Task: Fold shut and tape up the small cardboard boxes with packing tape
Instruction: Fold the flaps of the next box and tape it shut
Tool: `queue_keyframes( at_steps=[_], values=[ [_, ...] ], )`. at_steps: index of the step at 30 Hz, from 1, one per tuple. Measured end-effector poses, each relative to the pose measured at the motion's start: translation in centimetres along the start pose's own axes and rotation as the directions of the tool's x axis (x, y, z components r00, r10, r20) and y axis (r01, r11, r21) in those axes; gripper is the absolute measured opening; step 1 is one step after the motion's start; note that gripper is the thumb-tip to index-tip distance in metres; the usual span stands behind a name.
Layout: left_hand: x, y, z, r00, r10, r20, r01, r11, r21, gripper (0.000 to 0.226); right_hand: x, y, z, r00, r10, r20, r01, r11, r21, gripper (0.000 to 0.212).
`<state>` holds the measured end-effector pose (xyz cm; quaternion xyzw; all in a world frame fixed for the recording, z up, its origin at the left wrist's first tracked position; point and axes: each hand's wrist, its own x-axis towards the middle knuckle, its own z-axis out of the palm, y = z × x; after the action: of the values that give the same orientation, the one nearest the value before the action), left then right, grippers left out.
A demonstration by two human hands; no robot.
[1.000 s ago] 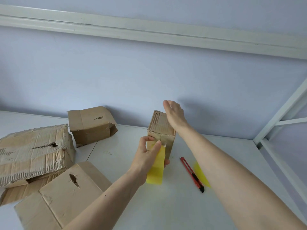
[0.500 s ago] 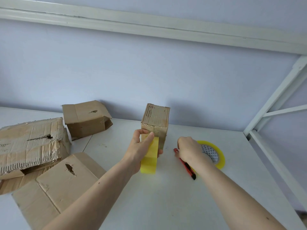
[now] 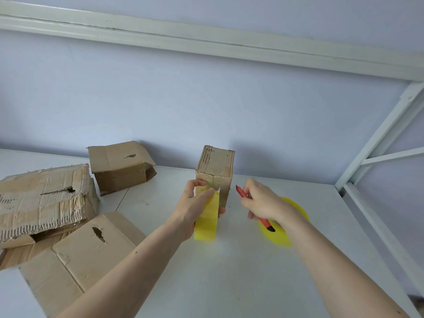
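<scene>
A small closed cardboard box [image 3: 216,167] stands upright on the white table [image 3: 229,271], near the wall. My left hand [image 3: 195,208] holds a roll of yellow packing tape [image 3: 207,222] against the box's near face, with a strip running up onto the cardboard. My right hand [image 3: 263,203] is just right of the box and grips a red utility knife [image 3: 242,193], lifted off the table, its tip pointing up and left toward the box. A second yellow tape roll [image 3: 296,216] lies flat behind that hand, partly hidden by it.
Another small box [image 3: 119,166] with a loose end flap lies at the back left. A torn, crushed box [image 3: 43,198] rests on flattened cardboard at the left edge, and a larger box [image 3: 75,260] lies at the front left. A white metal frame [image 3: 378,143] rises at the right.
My right hand came down from the top of the box, took the red knife off the table and lifted it. My left hand stayed on the tape roll against the box.
</scene>
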<state>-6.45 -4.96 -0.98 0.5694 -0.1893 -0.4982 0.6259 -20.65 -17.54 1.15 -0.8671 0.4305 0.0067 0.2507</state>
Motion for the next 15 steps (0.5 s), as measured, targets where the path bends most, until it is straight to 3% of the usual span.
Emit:
queue_keyframes(
  at_steps=[2,5,8,11,15],
  values=[
    [0.1,0.1,-0.1,1.000,-0.003,0.007,0.003,1.000,-0.006,0.022,-0.8,0.2,-1.6,0.997,-0.061,-0.046,0.065,0.994,0.092,0.011],
    [0.2,0.2,-0.1,1.000,-0.001,0.015,0.001,1.000,-0.009,0.022,-1.3,-0.2,-3.0,0.959,-0.130,-0.251,0.168,0.976,0.137,0.010],
    [0.4,0.3,0.1,1.000,0.005,0.006,-0.004,1.000,-0.019,0.022,-1.5,-1.6,-2.4,0.869,-0.258,-0.423,0.243,0.966,-0.090,0.016],
    [0.5,0.3,0.1,1.000,0.009,0.006,-0.009,0.999,-0.037,0.022,-1.5,-2.9,-0.9,0.784,-0.440,-0.438,0.296,0.885,-0.360,0.012],
    [0.6,0.2,0.1,1.000,0.002,0.000,-0.002,0.998,-0.056,0.022,-0.8,-3.3,0.3,0.746,-0.490,-0.451,0.249,0.833,-0.495,0.018]
  ],
)
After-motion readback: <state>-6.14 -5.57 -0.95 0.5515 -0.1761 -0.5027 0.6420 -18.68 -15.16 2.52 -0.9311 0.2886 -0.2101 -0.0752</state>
